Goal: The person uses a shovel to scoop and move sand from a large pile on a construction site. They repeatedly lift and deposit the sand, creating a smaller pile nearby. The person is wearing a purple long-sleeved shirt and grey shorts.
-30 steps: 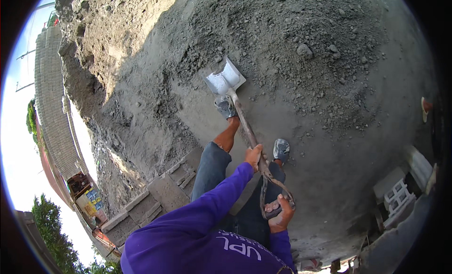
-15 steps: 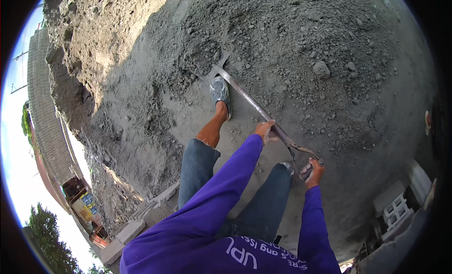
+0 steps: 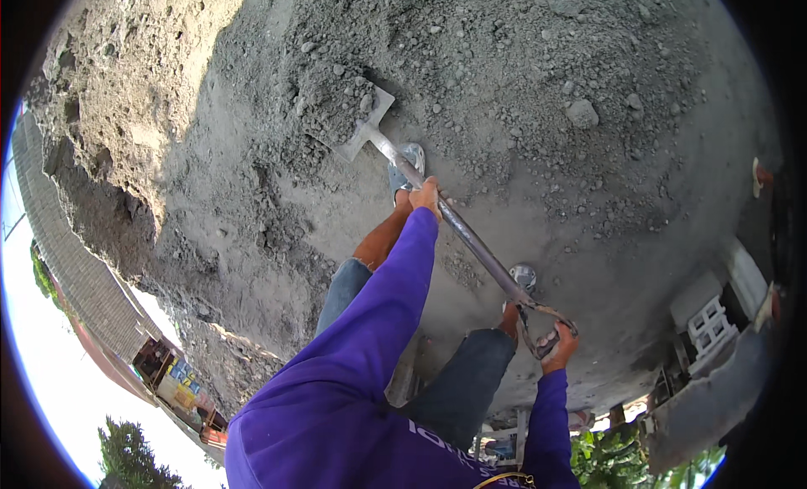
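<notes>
A long-handled shovel (image 3: pixel 479 247) slants from lower right to upper left in front of me. My right hand (image 3: pixel 561 348) is closed round the grip at its top end. Further down the shaft, my left hand (image 3: pixel 427 198) wraps round it, not far above the blade. Grey soil with small stones (image 3: pixel 332 98) lies heaped on the blade, whose pale metal corner (image 3: pixel 380 106) shows on the right. Behind the blade spreads a pile of loose grey soil (image 3: pixel 504 60). My left foot in a grey shoe (image 3: pixel 410 163) stands just below the blade, partly behind the shaft.
My right foot (image 3: pixel 523 276) stands beside the shaft's upper part. A larger stone (image 3: pixel 582 114) sits on the pile at right. Pale hollow blocks (image 3: pixel 708 325) lie at the lower right. An earth bank (image 3: pixel 109 153) rises at left, with a tiled roof (image 3: pixel 80 262) beyond.
My left hand has slid down the shaft toward the blade. The blade has come up out of the pile with soil on it. My right hand has moved slightly lower in view.
</notes>
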Demonstrator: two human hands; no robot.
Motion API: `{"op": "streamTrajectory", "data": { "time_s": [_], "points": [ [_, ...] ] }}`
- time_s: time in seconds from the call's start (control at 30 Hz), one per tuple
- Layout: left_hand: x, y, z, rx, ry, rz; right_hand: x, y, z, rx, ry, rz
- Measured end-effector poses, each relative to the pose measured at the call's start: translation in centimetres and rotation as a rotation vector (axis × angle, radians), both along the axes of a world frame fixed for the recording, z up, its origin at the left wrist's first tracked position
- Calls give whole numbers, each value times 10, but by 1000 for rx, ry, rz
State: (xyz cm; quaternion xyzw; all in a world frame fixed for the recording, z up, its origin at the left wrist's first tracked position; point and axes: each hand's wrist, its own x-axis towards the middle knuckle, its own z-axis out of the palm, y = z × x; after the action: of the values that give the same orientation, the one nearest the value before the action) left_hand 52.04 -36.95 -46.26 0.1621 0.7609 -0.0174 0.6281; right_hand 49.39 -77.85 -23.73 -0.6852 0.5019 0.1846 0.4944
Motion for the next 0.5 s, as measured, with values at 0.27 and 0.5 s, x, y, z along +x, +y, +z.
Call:
{"op": "streamTrajectory", "data": {
  "time_s": [0.27,0.5],
  "points": [
    [-4,-43,104,261,-111,-313,-43,-30,66,288,332,-389],
    [49,-175,220,662,-113,-960,-104,-131,100,506,488,-305]
  ]
}}
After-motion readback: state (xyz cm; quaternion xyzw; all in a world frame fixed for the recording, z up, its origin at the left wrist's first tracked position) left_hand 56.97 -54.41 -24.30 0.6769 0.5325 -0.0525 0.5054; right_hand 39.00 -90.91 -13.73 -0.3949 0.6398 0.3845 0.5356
